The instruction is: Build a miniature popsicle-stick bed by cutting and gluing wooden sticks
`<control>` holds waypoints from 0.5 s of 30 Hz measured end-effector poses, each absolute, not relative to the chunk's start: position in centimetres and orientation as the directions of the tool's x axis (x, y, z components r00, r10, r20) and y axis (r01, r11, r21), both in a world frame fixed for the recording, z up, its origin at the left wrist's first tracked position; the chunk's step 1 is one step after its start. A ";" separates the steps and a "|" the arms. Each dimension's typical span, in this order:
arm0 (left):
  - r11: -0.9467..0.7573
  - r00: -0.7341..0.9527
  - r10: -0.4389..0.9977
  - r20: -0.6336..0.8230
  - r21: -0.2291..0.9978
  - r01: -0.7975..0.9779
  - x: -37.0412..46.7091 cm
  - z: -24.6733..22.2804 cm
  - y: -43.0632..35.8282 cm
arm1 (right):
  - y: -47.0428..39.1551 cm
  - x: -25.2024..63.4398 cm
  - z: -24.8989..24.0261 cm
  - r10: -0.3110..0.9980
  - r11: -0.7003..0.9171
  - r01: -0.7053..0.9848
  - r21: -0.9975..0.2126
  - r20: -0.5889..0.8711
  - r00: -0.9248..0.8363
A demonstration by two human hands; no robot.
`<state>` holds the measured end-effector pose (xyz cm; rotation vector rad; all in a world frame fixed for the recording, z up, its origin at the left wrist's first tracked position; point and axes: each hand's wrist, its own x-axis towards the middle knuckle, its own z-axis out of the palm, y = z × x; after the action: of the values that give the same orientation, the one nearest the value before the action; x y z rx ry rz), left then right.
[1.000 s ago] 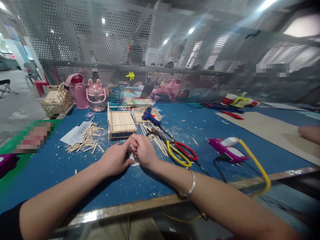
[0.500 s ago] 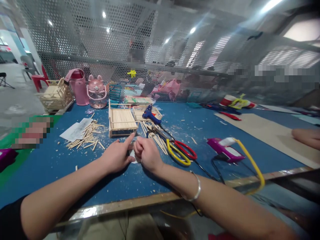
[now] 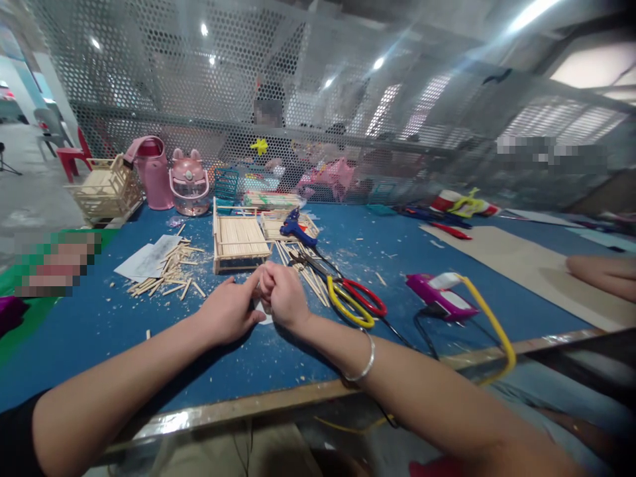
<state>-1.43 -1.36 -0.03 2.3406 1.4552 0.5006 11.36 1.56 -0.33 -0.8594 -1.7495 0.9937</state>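
My left hand (image 3: 231,310) rests low over the blue table, its fingers reaching to my right hand (image 3: 284,295), which is curled closed. The two hands touch at the fingertips, and whatever is between them is too hidden to name. A small white paper (image 3: 264,314) shows beneath them. Just beyond my hands stands a small wooden stick frame (image 3: 242,238). Scissors with red and yellow handles (image 3: 350,301) lie right of my right hand. A blue glue gun (image 3: 298,228) rests on another stick piece behind them.
Loose sticks (image 3: 173,268) and papers (image 3: 142,262) lie at the left. Two pink bottles (image 3: 189,182) stand by the mesh screen. A purple device (image 3: 442,298) with a yellow cable is at the right, near a cardboard sheet (image 3: 511,268) and another person's arm (image 3: 603,275).
My right hand has moved slightly up and over the left fingertips, covering the left forefinger that stuck out before. The whole view has shifted a little.
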 end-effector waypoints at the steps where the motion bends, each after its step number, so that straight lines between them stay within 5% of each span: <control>1: -0.424 0.417 0.900 0.124 0.463 0.778 -1.5 -0.1 -1.4 | 1.5 11.3 -0.2 0.864 0.440 0.109 -0.891 0.388 -0.320; 6: -0.452 0.436 0.889 0.143 0.434 0.779 -1.5 -0.1 -1.4 | 1.0 11.3 0.0 0.805 0.562 0.205 -0.801 0.473 -0.358; 15: -0.444 0.437 0.894 0.099 0.329 0.834 -1.4 0.0 -1.4 | 0.8 11.7 -0.3 0.818 0.546 0.224 -0.807 0.456 -0.350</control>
<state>-1.39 -1.44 -0.02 2.4587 1.5062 0.3806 11.69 0.76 -0.27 -0.8533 -1.8600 0.8095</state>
